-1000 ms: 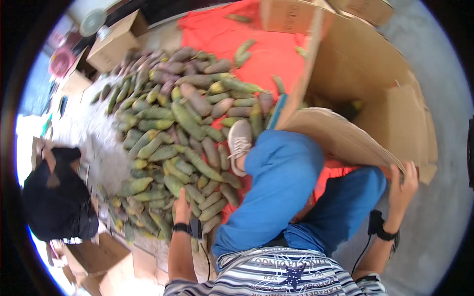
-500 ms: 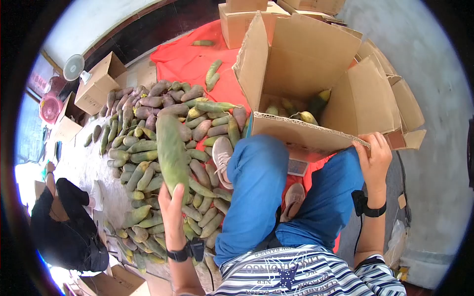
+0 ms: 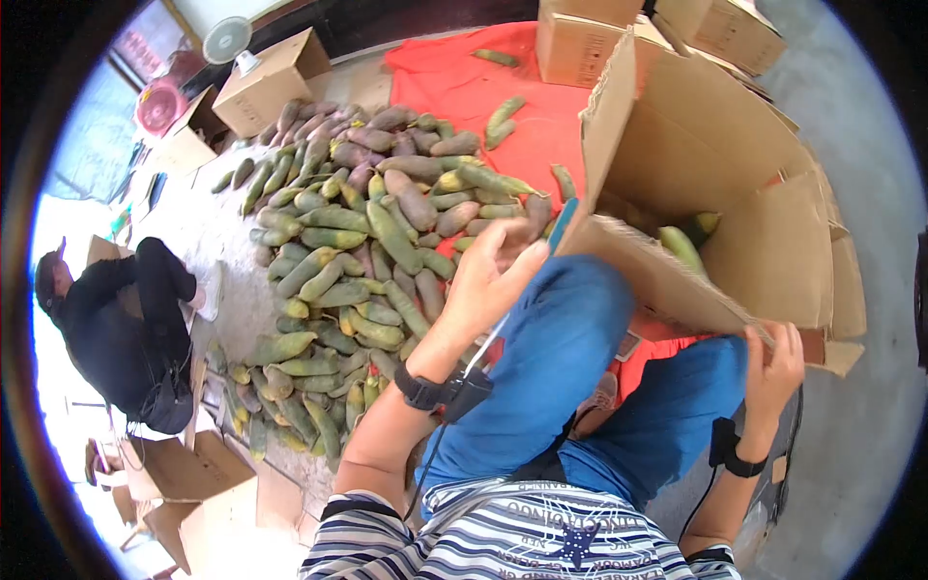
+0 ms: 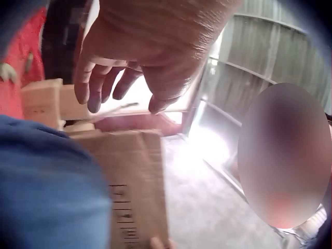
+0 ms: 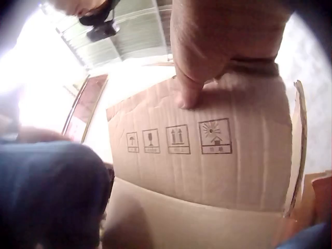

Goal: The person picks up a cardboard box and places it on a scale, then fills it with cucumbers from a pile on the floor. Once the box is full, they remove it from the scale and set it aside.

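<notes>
My left hand (image 3: 486, 287) is empty, above my knee and beside the near left corner of the open cardboard box (image 3: 677, 280). In the left wrist view the fingers of that hand (image 4: 150, 44) hang loosely bent, holding nothing. My right hand (image 3: 775, 362) grips the edge of the box's near flap; in the right wrist view the thumb of this hand (image 5: 223, 36) presses on the flap (image 5: 176, 176), which has printed symbols. A pale green gourd (image 3: 682, 251) and a darker one (image 3: 703, 226) lie inside the box. Its bottom is partly hidden by the near flap.
A big heap of green and purplish gourds (image 3: 333, 237) covers the floor at the left. A red cloth (image 3: 551, 121) lies behind it with a few loose gourds. More cartons (image 3: 266, 87) and a fan (image 3: 227, 41) stand farther back. Another person (image 3: 121, 329) sits at the far left.
My left hand lifted a large green gourd off the heap, moved right to the box and is now empty; a pale green gourd shows in the box. My right hand stays on the flap.
</notes>
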Action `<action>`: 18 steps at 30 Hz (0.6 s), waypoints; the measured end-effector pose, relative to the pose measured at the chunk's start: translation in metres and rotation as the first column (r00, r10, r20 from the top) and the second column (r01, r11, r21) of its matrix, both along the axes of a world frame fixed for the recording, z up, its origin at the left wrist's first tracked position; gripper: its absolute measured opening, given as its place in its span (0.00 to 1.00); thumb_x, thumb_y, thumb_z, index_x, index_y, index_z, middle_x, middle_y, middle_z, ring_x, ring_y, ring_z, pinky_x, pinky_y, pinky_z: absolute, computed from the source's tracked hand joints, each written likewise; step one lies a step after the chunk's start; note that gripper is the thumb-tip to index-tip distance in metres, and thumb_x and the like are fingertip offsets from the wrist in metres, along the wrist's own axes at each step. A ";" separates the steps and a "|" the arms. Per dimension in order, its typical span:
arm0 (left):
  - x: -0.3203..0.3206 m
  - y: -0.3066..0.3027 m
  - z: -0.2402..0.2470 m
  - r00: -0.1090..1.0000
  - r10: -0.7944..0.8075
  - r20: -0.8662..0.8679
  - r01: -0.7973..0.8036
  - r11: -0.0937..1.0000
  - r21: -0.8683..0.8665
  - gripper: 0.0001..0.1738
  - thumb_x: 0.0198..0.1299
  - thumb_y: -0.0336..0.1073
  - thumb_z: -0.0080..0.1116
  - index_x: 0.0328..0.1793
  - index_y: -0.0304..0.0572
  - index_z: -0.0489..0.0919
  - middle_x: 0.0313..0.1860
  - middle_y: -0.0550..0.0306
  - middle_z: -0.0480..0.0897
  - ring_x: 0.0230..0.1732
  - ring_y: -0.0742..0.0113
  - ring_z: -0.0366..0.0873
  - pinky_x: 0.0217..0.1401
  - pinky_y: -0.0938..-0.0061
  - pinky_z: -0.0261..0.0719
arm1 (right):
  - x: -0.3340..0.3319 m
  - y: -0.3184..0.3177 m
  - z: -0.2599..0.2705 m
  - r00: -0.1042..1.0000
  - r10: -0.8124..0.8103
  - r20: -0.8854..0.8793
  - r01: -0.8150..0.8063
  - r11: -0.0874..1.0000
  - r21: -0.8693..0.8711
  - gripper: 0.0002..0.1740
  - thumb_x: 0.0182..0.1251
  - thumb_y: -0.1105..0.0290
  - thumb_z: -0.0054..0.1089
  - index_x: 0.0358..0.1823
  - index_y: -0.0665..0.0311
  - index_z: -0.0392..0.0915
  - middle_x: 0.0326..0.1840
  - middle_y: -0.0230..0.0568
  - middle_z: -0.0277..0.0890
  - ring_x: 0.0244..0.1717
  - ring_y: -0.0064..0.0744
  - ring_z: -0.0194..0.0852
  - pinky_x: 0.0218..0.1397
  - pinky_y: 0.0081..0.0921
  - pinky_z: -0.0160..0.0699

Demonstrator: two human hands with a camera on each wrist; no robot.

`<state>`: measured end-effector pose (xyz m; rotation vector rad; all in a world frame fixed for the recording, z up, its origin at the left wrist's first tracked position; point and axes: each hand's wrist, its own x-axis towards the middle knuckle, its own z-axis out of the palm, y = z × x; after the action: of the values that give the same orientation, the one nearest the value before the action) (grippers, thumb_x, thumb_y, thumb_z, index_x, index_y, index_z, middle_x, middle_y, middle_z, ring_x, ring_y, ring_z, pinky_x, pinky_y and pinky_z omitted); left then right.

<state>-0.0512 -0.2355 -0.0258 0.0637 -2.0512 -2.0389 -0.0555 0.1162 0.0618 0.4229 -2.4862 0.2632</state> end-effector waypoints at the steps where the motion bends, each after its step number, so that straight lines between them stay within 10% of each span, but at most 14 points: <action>1: 0.006 -0.009 -0.021 0.997 0.027 0.077 -0.019 0.995 -0.103 0.22 0.61 0.40 0.62 0.53 0.30 0.75 0.42 0.48 0.81 0.45 0.66 0.80 0.49 0.70 0.78 | 0.000 0.004 0.002 1.000 0.017 0.006 -0.017 1.000 -0.004 0.08 0.56 0.71 0.65 0.33 0.67 0.77 0.31 0.46 0.73 0.35 0.48 0.72 0.39 0.37 0.71; 7: 0.045 -0.084 -0.177 0.843 0.241 0.480 -0.080 0.940 -0.331 0.21 0.59 0.40 0.63 0.51 0.30 0.77 0.43 0.50 0.83 0.44 0.69 0.80 0.47 0.74 0.77 | 0.002 0.009 0.011 0.980 0.075 0.185 -0.072 0.997 -0.018 0.07 0.54 0.75 0.63 0.34 0.69 0.76 0.31 0.46 0.72 0.35 0.47 0.72 0.38 0.35 0.70; 18: 0.008 -0.175 -0.284 0.591 0.613 0.525 -0.335 0.778 -0.531 0.33 0.51 0.47 0.68 0.54 0.25 0.72 0.47 0.36 0.81 0.50 0.48 0.80 0.54 0.64 0.76 | -0.008 0.016 0.007 0.984 0.038 0.173 -0.047 0.998 0.052 0.08 0.55 0.76 0.60 0.35 0.72 0.76 0.33 0.47 0.73 0.37 0.45 0.73 0.42 0.34 0.71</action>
<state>-0.0430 -0.4104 -0.3102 1.3389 -2.3960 -1.3183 -0.0632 0.1321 0.0691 0.4959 -2.6608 0.2577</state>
